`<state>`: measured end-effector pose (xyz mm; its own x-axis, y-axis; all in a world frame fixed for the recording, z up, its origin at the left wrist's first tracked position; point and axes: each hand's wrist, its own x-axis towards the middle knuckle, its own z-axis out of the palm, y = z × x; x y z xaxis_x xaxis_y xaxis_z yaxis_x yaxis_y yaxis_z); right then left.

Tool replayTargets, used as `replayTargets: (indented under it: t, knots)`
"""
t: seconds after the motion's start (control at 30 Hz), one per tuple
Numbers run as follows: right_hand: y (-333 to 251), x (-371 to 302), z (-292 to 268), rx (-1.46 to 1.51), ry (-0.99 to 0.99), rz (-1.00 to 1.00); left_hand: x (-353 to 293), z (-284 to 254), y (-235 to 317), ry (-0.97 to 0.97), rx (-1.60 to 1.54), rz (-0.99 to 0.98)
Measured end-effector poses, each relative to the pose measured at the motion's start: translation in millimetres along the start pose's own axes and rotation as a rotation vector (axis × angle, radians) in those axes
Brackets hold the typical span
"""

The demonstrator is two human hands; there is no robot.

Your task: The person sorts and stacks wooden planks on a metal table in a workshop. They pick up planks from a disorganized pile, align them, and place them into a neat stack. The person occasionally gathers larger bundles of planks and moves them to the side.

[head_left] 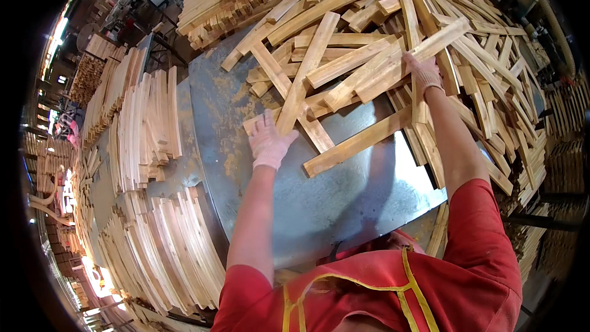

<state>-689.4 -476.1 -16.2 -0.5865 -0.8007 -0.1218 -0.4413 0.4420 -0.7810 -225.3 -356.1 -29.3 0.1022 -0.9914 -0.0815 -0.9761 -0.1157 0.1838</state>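
Observation:
Both my hands wear thin pale gloves. My left hand (pixel 270 140) is at the near left edge of a loose pile of wooden slats (pixel 353 77), fingers stretched out and thumb apart. It lies against the end of one slat (pixel 251 125), beside the lower end of a slanting slat (pixel 310 71). Reaching farther out, my right hand (pixel 425 74) has its fingers closed around a long, light slat (pixel 445 38) on top of the pile. Its palm side is hidden. Under the pile is a grey metal tabletop (pixel 276 215), dusted with sawdust on the left.
Neat rows of slats (pixel 144 126) stand to the left, with another row (pixel 184 246) nearer me. A stacked bundle (pixel 227 0) sits at the far left of the tabletop. The loose heap (pixel 491 80) extends along the right. A hose (pixel 547 6) curves down at the far right.

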Motion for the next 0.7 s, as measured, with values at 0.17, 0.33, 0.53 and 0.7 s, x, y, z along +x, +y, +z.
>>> replayTargets:
  t: [0.17, 0.33, 0.53, 0.7]
  knots:
    - [-34, -38, 37, 0.291, 0.069, 0.101, -23, 53, 45, -0.193, -0.277, -0.113]
    - [-11, -132, 57, 0.894, -0.496, 0.229, -128, 43, 0, -0.676, -1.407, -0.168]
    - [-3, -332, 82, 0.902, -0.805, 0.343, -279, 13, -95, -0.347, -1.805, -0.321]
    - [17, -512, 151, 0.308, -0.995, 0.008, -364, 26, -141, -0.2, -1.362, -0.481]
